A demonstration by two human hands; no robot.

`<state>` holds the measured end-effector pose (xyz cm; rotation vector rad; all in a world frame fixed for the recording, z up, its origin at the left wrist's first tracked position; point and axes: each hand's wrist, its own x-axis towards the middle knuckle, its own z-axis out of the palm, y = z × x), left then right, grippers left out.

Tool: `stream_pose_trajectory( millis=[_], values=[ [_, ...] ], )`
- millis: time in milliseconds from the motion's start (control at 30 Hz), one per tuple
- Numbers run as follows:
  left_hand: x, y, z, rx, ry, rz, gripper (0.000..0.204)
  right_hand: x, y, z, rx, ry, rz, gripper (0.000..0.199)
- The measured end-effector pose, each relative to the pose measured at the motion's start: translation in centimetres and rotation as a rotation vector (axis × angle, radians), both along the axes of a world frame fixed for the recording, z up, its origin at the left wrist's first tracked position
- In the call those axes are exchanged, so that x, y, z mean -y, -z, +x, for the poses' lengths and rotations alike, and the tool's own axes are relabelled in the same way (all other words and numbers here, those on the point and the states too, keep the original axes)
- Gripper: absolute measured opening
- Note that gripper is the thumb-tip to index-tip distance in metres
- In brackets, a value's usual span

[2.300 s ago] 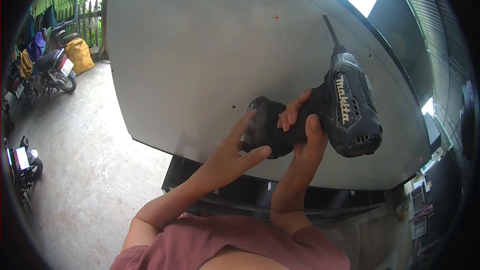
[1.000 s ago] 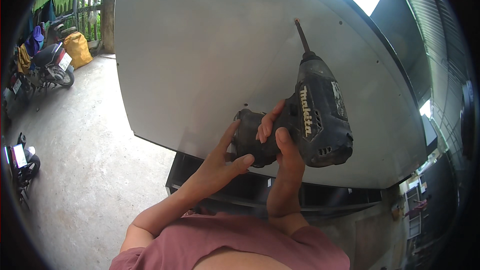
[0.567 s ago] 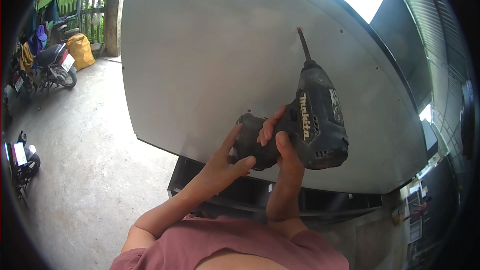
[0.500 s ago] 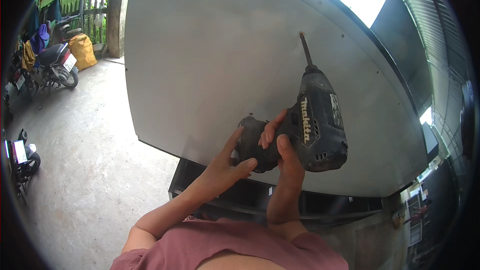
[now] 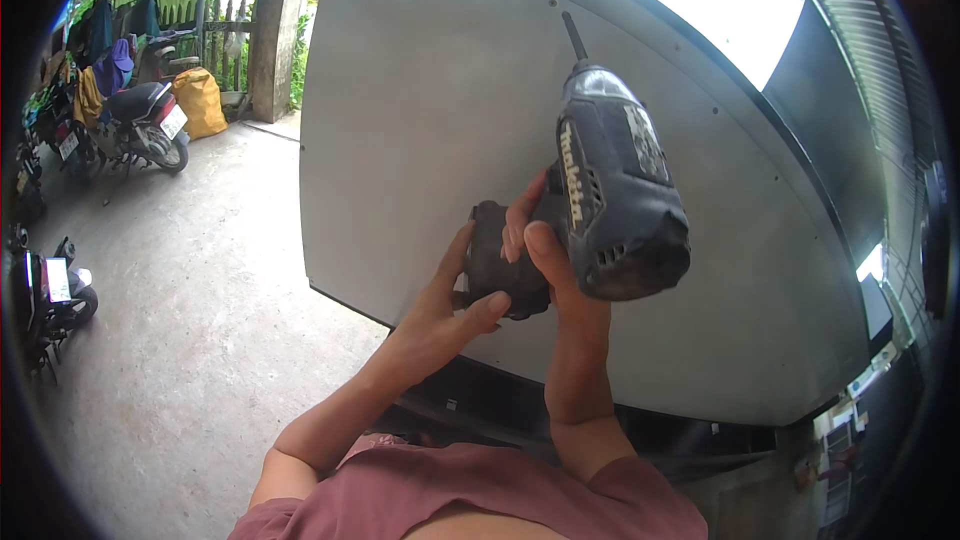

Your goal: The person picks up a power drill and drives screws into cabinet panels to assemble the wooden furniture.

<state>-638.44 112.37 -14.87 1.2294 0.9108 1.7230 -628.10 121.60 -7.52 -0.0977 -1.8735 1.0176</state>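
Observation:
A black cordless impact driver (image 5: 622,190) is held up in front of a large grey panel (image 5: 420,110). My right hand (image 5: 562,275) is wrapped around its handle, with fingers on the far side and the thumb on the near side. The battery base (image 5: 495,260) rests in my left hand (image 5: 435,315), whose thumb and fingers hold it from either side. A long bit (image 5: 574,36) points up and away, its tip beside a small screw head (image 5: 552,3) near the panel's far edge. Whether the tip touches the panel I cannot tell.
Small dark fastener spots dot the panel's border. Below its near edge runs a dark frame (image 5: 470,385) with compartments. On the left, motorbikes (image 5: 150,125) and an orange sack (image 5: 200,105) stand on the concrete floor (image 5: 190,290), near a pillar (image 5: 280,35).
The driver's bit has come away from the screw it was on and moved up and left over the panel. Both hands keep their hold. The view has shifted somewhat.

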Motion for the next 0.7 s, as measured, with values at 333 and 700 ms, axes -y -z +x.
stream_pose_trajectory(
  millis=[333, 700],
  values=[
    [-0.7, -0.6, -3.0, -0.017, -0.026, -0.022, 0.101, -0.7, -0.7, -3.3, 0.044, -0.068, -0.124, 0.039],
    [-0.4, -0.5, -2.9, -0.005, -0.051, -0.025, 0.096, 0.0, -0.6, -3.6, 0.021, -0.051, -0.036, 0.035]
  ],
)
